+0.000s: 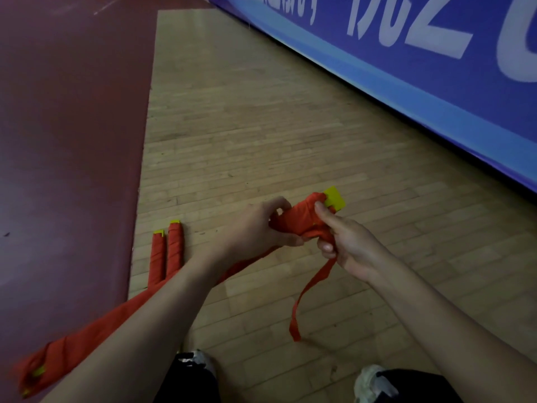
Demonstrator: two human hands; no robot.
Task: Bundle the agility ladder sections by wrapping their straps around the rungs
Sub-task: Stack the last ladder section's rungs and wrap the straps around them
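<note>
Wooden floor (pixel 261 126) below, both hands grip one bundle (pixel 302 219): left hand (pixel 261 225) wraps it, right hand (pixel 345 242) pinches its strap (pixel 308 289).

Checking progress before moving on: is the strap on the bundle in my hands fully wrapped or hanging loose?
Partly wrapped: the strap winds around the bundle, but its loose tail hangs below the right hand toward the floor.

Left hand (pixel 255 225), right hand (pixel 348 242), forearms (pixel 162 309) bare; black trouser legs (pixel 186 382); white sneakers (pixel 373 382), dark markings.
</note>
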